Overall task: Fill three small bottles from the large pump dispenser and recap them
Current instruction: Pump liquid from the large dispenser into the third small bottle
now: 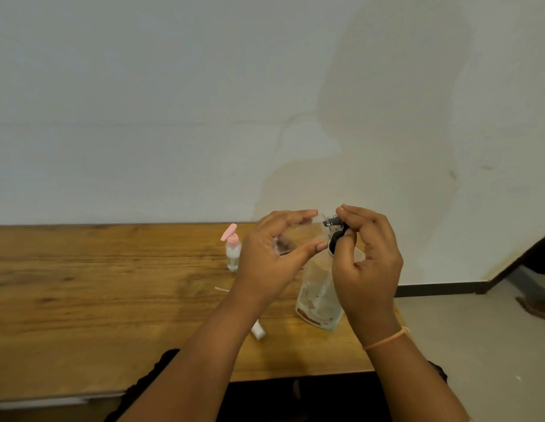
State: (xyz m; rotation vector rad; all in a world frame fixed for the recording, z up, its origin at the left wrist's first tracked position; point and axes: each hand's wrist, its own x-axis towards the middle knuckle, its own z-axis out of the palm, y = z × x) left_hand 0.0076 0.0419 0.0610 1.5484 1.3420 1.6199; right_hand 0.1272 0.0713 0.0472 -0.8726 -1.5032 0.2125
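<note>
My left hand [272, 257] holds a small clear bottle [284, 245] sideways between curled fingers and thumb, above the wooden table [97, 300]. My right hand [367, 260] pinches the black spray cap with its clear cover [333, 224] at that bottle's mouth. Behind my right hand stands the large clear dispenser [318, 296], its top hidden by my fingers. A small bottle with a pink pump [232, 249] stands upright near the table's back edge, left of my hands.
A small white cap [258, 330] lies on the table under my left forearm. A thin white strip [221, 289] lies farther back. The wall runs along the table's far edge. The table ends at the right, with floor beyond.
</note>
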